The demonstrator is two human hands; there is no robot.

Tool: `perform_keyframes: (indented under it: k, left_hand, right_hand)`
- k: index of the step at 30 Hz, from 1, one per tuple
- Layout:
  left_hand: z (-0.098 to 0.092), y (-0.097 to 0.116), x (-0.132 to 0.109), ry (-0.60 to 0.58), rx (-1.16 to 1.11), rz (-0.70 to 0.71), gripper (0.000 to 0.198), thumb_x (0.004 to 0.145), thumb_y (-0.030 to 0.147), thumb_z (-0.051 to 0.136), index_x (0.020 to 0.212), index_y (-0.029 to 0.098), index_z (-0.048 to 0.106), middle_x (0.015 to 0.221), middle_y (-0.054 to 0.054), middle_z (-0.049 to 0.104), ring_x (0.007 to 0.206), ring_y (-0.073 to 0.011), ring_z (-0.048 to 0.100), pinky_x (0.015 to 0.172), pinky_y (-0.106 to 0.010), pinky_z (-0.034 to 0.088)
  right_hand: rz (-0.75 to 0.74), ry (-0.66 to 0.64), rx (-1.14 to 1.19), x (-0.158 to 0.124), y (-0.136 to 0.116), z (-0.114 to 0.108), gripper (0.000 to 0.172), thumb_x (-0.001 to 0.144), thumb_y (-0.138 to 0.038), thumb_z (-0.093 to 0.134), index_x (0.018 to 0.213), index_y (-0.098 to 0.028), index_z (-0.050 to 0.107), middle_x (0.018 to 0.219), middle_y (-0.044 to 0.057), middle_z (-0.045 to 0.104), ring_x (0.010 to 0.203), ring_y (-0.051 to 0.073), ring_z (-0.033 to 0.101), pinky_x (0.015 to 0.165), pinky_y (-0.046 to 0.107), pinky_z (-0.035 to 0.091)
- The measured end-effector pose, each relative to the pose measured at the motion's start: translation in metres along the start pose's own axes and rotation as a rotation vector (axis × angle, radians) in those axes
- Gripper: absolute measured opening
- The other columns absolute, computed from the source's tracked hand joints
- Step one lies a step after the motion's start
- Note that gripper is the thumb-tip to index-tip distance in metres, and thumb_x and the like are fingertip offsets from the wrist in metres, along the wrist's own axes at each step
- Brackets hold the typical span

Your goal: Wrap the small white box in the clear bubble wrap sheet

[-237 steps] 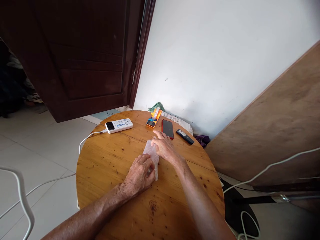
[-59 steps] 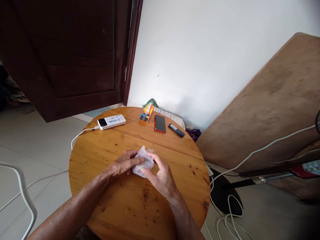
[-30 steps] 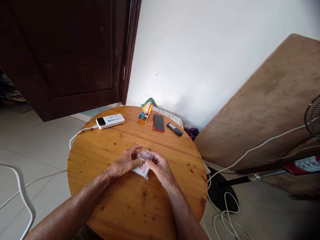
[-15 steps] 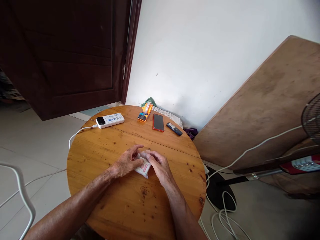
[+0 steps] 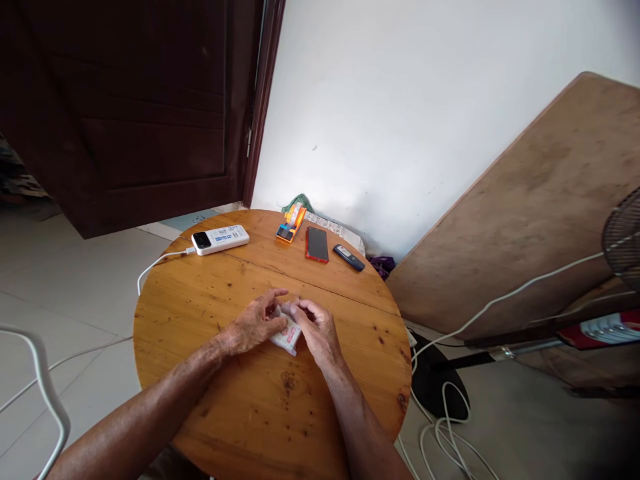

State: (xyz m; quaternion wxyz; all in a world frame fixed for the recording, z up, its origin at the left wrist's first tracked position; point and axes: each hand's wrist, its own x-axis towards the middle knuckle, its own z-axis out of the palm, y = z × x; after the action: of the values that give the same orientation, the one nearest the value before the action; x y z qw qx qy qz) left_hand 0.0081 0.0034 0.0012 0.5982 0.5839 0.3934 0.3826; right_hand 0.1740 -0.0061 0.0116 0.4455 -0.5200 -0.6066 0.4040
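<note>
A small white packet with red print [image 5: 287, 338] lies on the round wooden table [image 5: 200, 307], between my two hands. My left hand [image 5: 257, 323] holds it from the left, the thumb pressed on its face and the index finger reaching out past its far edge. At its upper right corner, my right hand [image 5: 315, 325] pinches the wrapper with thumb and fingers. The packet's far edge is partly hidden by the fingers.
Toward the table's far side are a white power bank [image 5: 221, 240] with a cable, an orange tape dispenser [image 5: 291, 223], a red-edged phone [image 5: 317, 245] and a dark handset [image 5: 349, 257]. A fan base [image 5: 440, 380] and looped cables stand right of the table.
My right hand's fingers have shifted slightly at the packet's upper corner. My left hand keeps its hold, and the packet has hardly moved.
</note>
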Motion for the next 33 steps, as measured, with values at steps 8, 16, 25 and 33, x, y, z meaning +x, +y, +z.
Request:
perform_keyframes:
  k: [8,16,25,33]
  left_hand:
    - [0.003,-0.002,0.001,0.056,0.02,-0.025,0.065,0.072,0.031,0.064,0.133,0.015,0.05,0.096,-0.004,0.063,0.081,-0.0161,0.056,0.072,-0.028,0.046]
    - [0.002,0.001,0.0,0.095,0.15,0.016,0.05,0.073,0.028,0.061,0.122,0.015,0.061,0.092,-0.002,0.066,0.073,-0.0136,0.054,0.067,-0.024,0.044]
    - [0.002,0.003,0.0,0.12,0.259,0.0,0.053,0.072,0.028,0.059,0.122,0.012,0.061,0.084,-0.002,0.065,0.069,-0.0139,0.049,0.064,-0.025,0.04]
    - [0.005,0.005,-0.001,0.146,0.366,0.03,0.043,0.078,0.029,0.053,0.118,0.016,0.065,0.081,0.0,0.067,0.068,-0.014,0.052,0.066,-0.025,0.041]
  right_hand:
    - [-0.01,0.033,0.03,-0.002,-0.007,0.0,0.02,0.082,-0.037,0.061,0.08,-0.019,0.069,0.079,0.003,0.071,0.072,0.018,0.064,0.067,0.027,0.05]
    - [-0.079,0.056,-0.087,-0.005,-0.009,0.001,0.02,0.084,-0.035,0.057,0.078,-0.02,0.068,0.071,0.001,0.068,0.066,0.018,0.06,0.061,0.026,0.047]
    - [-0.223,0.107,-0.34,-0.006,0.001,0.004,0.021,0.091,-0.032,0.049,0.09,-0.023,0.067,0.084,0.005,0.071,0.083,0.022,0.066,0.074,0.03,0.051]
    - [-0.154,0.116,-0.219,-0.005,0.0,0.008,0.018,0.091,-0.033,0.051,0.089,-0.021,0.064,0.072,0.001,0.067,0.064,0.016,0.064,0.062,0.025,0.049]
